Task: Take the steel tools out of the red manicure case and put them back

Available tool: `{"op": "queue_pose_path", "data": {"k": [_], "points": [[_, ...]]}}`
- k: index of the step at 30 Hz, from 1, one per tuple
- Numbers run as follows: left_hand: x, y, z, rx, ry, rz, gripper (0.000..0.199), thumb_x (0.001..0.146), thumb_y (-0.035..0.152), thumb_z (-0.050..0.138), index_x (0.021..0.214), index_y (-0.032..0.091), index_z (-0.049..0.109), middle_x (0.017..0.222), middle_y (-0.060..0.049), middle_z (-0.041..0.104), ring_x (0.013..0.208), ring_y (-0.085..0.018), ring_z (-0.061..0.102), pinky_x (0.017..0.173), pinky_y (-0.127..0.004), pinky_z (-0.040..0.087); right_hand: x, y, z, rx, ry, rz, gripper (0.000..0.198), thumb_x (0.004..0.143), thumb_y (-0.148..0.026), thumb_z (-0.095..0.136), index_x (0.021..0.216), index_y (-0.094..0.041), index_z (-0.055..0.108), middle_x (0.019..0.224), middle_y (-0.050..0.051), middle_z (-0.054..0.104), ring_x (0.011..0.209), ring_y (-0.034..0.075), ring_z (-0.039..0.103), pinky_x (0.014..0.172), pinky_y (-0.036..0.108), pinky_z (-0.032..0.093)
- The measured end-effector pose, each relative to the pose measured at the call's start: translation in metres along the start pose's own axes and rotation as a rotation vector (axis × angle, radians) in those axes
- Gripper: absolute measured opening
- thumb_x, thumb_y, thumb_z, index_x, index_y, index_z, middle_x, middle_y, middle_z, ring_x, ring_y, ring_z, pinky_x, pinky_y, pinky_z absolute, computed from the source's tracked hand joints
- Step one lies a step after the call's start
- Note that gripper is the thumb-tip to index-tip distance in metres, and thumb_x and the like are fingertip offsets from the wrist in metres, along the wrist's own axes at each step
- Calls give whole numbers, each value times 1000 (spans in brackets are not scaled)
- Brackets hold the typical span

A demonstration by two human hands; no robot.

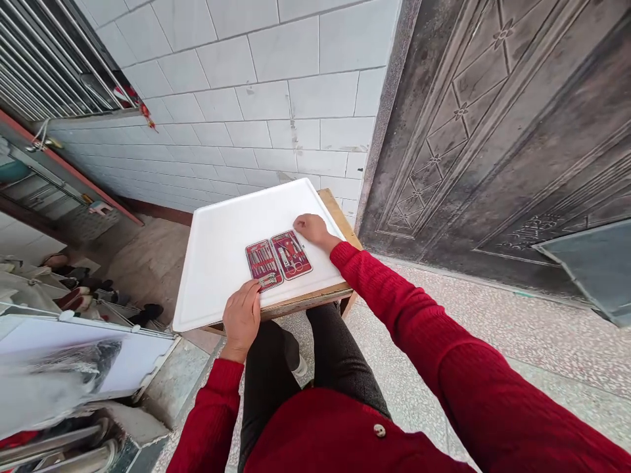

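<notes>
A manicure set in a red-lined case point(279, 261) lies unfolded on a white board point(221, 230). Nail clippers and slim metal tools sit in its left half, while scissors point(294, 267) and other tools fill the right half. My left hand point(242, 316) is at the case's near left corner, fingers pressed together with the tips at its edge. Beside the far right corner of the case, my right hand point(312, 230) rests over the board with its fingers curled in. Whatever those fingers may hold is hidden.
The board sits on a wooden table point(340, 213) against a white tiled wall point(276, 98). A dark embossed metal door point(458, 138) stands at the right. Shoes point(79, 295) and a plastic-covered white panel point(83, 358) are at the left. My legs are close to the table's front edge.
</notes>
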State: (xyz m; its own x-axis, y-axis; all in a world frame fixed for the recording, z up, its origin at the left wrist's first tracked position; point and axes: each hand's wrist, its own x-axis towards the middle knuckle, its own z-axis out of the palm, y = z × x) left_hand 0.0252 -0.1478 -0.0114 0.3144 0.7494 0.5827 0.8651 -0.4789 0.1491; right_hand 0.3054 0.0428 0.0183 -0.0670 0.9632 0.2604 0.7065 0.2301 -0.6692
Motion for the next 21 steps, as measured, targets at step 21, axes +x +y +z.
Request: {"op": "queue_pose_path", "data": {"k": [21], "points": [[58,-49,-24,-39,-61,46,35,105,38,44,116,24,75,132,-7,74,121,-25,70,106,-46,58,-5,-10,-5,1,-6,-34,20,92,-7,58,88,-15,77,100,8,77,84,18,64,67,26,41]]}}
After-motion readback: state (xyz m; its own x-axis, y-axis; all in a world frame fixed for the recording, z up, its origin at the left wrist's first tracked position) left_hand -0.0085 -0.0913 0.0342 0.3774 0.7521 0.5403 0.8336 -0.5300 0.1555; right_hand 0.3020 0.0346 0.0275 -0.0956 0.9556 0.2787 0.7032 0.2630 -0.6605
